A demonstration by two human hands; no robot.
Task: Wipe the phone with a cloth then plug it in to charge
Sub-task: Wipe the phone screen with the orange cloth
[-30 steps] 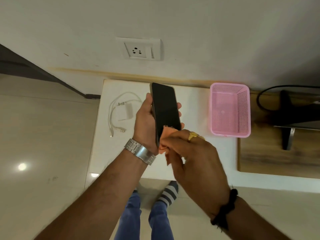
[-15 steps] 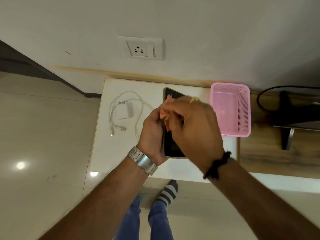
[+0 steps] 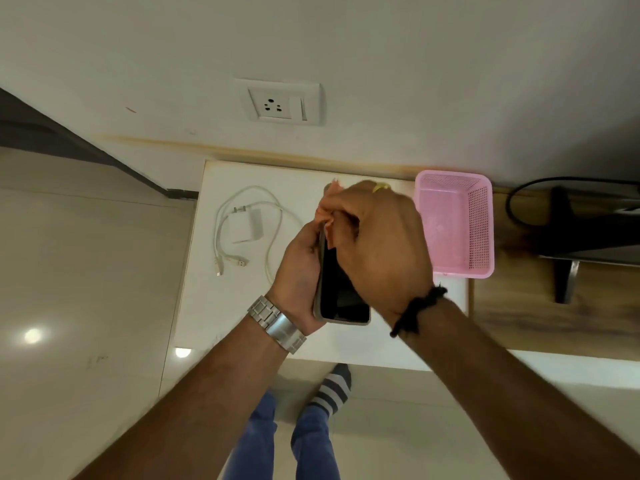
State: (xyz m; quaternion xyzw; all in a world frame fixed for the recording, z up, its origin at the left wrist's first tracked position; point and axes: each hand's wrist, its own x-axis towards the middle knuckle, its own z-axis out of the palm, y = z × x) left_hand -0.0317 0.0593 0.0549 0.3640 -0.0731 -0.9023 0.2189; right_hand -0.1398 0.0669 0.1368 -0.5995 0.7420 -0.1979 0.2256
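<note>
My left hand (image 3: 299, 271) grips a black phone (image 3: 341, 299) by its left edge, screen up, above the white table (image 3: 207, 306). My right hand (image 3: 381, 244) covers the upper half of the screen and presses an orange cloth (image 3: 327, 209) against it; only a bit of cloth shows past my fingers. A white charger brick (image 3: 247, 225) with its coiled white cable (image 3: 273, 244) lies on the table to the left of the phone. On the wall above is a white socket with a switch (image 3: 278, 103).
A pink plastic basket (image 3: 453, 223) stands at the table's back right corner. Right of it is a wooden surface (image 3: 519, 306) with a dark stand and black cord. My feet and legs show below the table's front edge.
My right hand with the cloth slid from the phone's lower end up to its upper end. The phone tilted flatter and sits lower in my left hand.
</note>
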